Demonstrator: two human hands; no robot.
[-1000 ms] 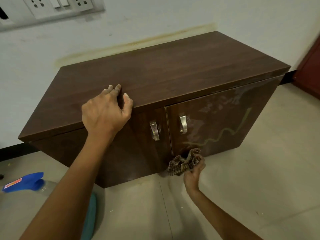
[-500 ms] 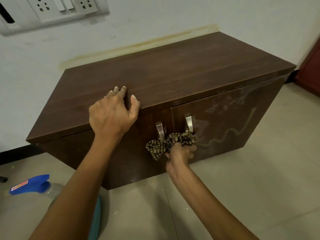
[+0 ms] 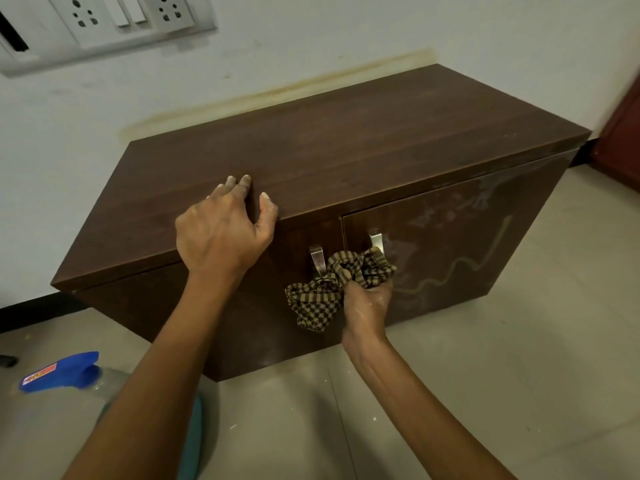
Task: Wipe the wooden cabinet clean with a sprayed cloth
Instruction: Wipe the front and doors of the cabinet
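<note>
A low dark wooden cabinet (image 3: 363, 147) stands against a white wall, with two doors and two metal handles. My left hand (image 3: 221, 233) rests on the front edge of its top, fingertips on the top and thumb at the edge. My right hand (image 3: 369, 299) grips a bunched brown checked cloth (image 3: 332, 289) against the cabinet front, just below the two handles. Part of the cloth hangs to the left of my fist. The right door (image 3: 457, 251) shows smears and a pale wavy streak.
A spray bottle with a blue head (image 3: 65, 372) lies on the tiled floor at the lower left, beside a teal object (image 3: 192, 441) partly behind my left arm. A socket panel (image 3: 114, 15) is on the wall above. A red-brown door (image 3: 623, 133) is at the right.
My right hand has lifted the cloth from the bottom edge of the cabinet front up to just under the handles. My left hand has stayed on the top edge.
</note>
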